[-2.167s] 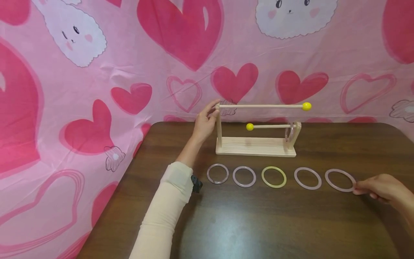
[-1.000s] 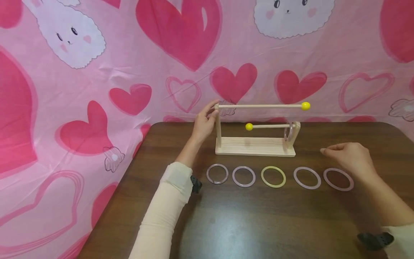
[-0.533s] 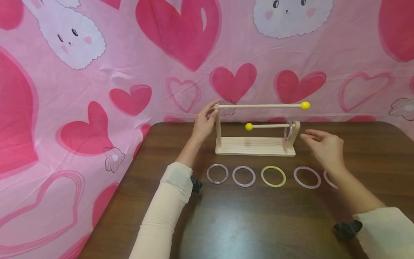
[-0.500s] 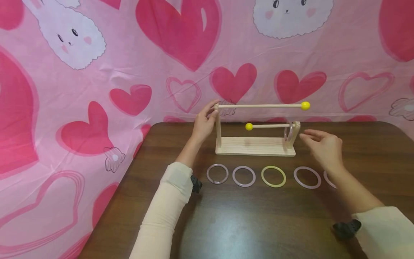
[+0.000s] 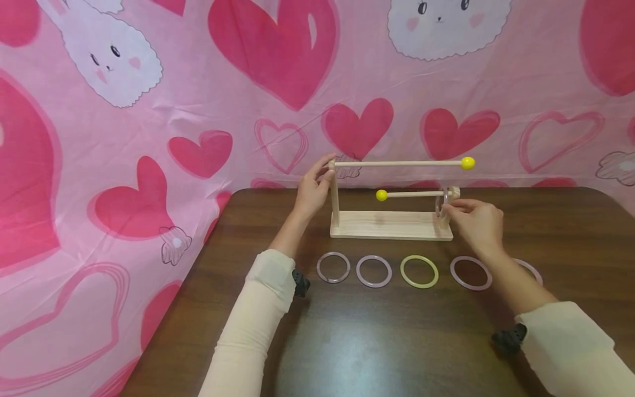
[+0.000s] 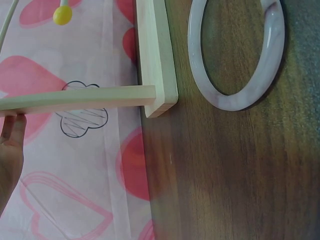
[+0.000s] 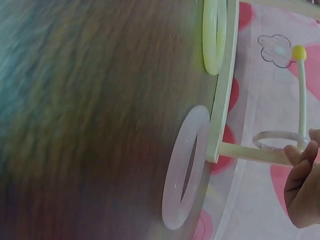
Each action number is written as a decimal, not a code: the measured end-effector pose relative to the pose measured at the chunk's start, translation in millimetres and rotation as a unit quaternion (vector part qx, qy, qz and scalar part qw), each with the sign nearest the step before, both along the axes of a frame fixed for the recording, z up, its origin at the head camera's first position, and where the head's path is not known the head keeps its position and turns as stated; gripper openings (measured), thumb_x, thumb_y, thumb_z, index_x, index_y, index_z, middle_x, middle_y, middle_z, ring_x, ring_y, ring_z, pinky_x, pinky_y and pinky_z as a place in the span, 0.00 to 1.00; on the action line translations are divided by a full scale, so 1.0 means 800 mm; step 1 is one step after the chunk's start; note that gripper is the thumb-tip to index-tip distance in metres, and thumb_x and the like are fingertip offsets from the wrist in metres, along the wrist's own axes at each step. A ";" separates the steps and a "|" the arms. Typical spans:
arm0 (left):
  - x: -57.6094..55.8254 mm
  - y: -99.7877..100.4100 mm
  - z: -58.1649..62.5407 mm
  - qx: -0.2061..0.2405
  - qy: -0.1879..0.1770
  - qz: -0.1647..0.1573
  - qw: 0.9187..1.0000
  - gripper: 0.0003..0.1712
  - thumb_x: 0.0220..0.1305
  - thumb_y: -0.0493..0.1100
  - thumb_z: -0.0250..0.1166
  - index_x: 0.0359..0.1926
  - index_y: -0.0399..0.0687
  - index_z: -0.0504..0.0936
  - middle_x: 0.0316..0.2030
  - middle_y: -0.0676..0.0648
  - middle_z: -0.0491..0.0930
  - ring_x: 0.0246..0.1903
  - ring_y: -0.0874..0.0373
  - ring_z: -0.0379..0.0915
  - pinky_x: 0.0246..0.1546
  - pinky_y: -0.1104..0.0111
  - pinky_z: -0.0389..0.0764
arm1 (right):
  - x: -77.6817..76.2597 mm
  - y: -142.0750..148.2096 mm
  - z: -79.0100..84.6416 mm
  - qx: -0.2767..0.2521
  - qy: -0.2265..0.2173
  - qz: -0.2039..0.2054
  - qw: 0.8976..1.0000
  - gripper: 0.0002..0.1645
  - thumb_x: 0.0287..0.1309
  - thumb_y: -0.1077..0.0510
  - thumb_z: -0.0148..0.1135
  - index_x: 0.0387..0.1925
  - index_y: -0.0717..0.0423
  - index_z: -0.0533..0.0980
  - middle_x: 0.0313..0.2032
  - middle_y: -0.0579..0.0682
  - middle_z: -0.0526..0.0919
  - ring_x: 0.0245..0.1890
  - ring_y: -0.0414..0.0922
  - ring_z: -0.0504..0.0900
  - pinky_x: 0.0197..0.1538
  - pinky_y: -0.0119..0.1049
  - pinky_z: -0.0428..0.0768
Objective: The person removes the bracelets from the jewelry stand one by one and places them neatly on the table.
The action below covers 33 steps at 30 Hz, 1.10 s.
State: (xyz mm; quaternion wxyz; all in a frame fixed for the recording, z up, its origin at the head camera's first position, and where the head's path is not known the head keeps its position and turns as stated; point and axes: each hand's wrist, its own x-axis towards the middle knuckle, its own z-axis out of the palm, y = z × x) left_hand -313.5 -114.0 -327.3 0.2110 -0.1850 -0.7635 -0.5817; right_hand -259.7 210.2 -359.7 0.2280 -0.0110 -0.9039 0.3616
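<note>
A pale wooden stand (image 5: 392, 225) has a long upper rod (image 5: 402, 164) and a shorter lower rod (image 5: 414, 194), each tipped with a yellow ball. My left hand (image 5: 313, 190) grips the top of its tall left post (image 5: 335, 193), thumb in front. On the lower rod hangs a translucent pale ring (image 5: 439, 204), close to the short right post. My right hand (image 5: 478, 223) has thumb and forefinger right at this ring, overlapping the post; I cannot tell whether they pinch it. In the right wrist view the fingertips flank the rod near the ring (image 7: 267, 134).
In front of the stand, several rings lie in a row on the brown table (image 5: 367, 342): pale purple ones, such as the leftmost ring (image 5: 321, 274), and a yellow ring (image 5: 419, 286). My right forearm partly covers the rightmost. A pink heart-patterned cloth (image 5: 278, 66) hangs behind.
My right hand has left the rightmost ring on the table and moved left and up to the ring on the lower rod. My left hand has stayed on the post.
</note>
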 end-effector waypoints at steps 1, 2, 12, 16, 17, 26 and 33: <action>0.001 0.000 0.001 0.002 -0.002 -0.002 1.000 0.21 0.64 0.37 0.57 0.59 0.42 0.72 0.54 0.40 0.74 0.53 0.51 0.71 0.49 0.65 0.76 | 0.000 -0.001 0.000 0.006 -0.003 -0.005 1.000 0.21 0.53 0.47 0.64 0.37 0.62 0.83 0.30 0.59 0.84 0.16 0.25 0.68 0.18 0.25 0.67; 0.005 0.001 0.005 0.003 -0.002 -0.004 1.000 0.21 0.64 0.36 0.56 0.59 0.41 0.72 0.54 0.39 0.74 0.53 0.50 0.71 0.49 0.64 0.76 | -0.001 -0.002 0.000 0.009 -0.008 -0.008 1.000 0.21 0.53 0.47 0.64 0.37 0.62 0.83 0.30 0.59 0.84 0.17 0.28 0.69 0.18 0.27 0.67; 0.036 0.008 0.030 -0.006 0.004 0.001 1.000 0.19 0.64 0.31 0.55 0.57 0.33 0.71 0.53 0.33 0.73 0.53 0.46 0.71 0.49 0.62 0.76 | -0.005 -0.008 -0.005 -0.003 -0.023 -0.038 0.999 0.18 0.55 0.52 0.60 0.37 0.63 0.83 0.33 0.60 0.83 0.36 0.61 0.80 0.31 0.46 0.72; 0.036 0.008 0.030 -0.009 0.005 0.004 1.000 0.20 0.64 0.31 0.55 0.57 0.34 0.71 0.53 0.34 0.73 0.53 0.44 0.71 0.49 0.60 0.76 | -0.006 -0.010 -0.004 -0.005 -0.021 -0.044 0.999 0.17 0.55 0.55 0.59 0.38 0.64 0.82 0.34 0.60 0.83 0.37 0.61 0.80 0.33 0.47 0.72; 0.035 0.007 0.029 -0.009 0.004 0.003 1.000 0.20 0.64 0.31 0.55 0.57 0.34 0.71 0.53 0.34 0.73 0.53 0.44 0.71 0.49 0.60 0.76 | -0.006 -0.011 -0.004 -0.005 -0.020 -0.043 0.999 0.16 0.55 0.55 0.58 0.38 0.64 0.82 0.34 0.60 0.83 0.38 0.61 0.80 0.33 0.47 0.72; -0.001 -0.001 -0.002 -0.004 0.000 0.000 1.000 0.22 0.65 0.37 0.57 0.59 0.41 0.72 0.55 0.38 0.73 0.54 0.48 0.70 0.49 0.62 0.76 | -0.006 -0.017 -0.002 -0.021 -0.049 -0.038 0.998 0.17 0.56 0.56 0.58 0.40 0.65 0.81 0.35 0.60 0.83 0.42 0.59 0.78 0.37 0.46 0.72; -0.001 0.000 -0.002 -0.005 0.005 0.005 1.000 0.21 0.64 0.39 0.57 0.59 0.43 0.73 0.54 0.41 0.75 0.52 0.52 0.72 0.48 0.66 0.77 | -0.005 -0.019 0.000 -0.014 -0.044 -0.023 0.999 0.16 0.56 0.56 0.57 0.39 0.65 0.82 0.35 0.60 0.83 0.38 0.58 0.80 0.31 0.42 0.72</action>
